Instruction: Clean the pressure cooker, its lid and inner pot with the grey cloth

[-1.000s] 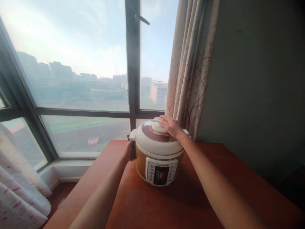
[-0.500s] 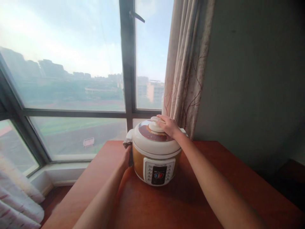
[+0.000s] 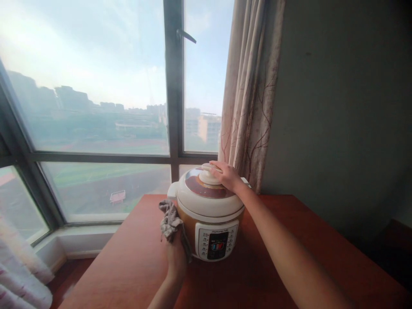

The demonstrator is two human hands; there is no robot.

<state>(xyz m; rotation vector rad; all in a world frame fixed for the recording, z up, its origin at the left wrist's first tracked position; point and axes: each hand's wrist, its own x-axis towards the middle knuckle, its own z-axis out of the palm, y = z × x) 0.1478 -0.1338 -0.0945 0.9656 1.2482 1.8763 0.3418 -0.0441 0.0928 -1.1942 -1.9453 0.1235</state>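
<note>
Reddish table (image 3: 125,262): cooker (image 3: 206,205), left hand (image 3: 176,254) clutching cloth (image 3: 170,219).

Daylight fills the dark-framed window (image 3: 128,111) beside a branch-patterned curtain (image 3: 250,94) and a dim grey wall (image 3: 334,111).

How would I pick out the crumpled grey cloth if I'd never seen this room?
Find the broad, flat reddish-brown table, then the round white-and-gold cooker standing on it. At the cooker's left side in the picture, the left hand holds the crumpled grey cloth. Its limp, wrinkled folds set it apart from the smooth cooker and flat table.
</note>
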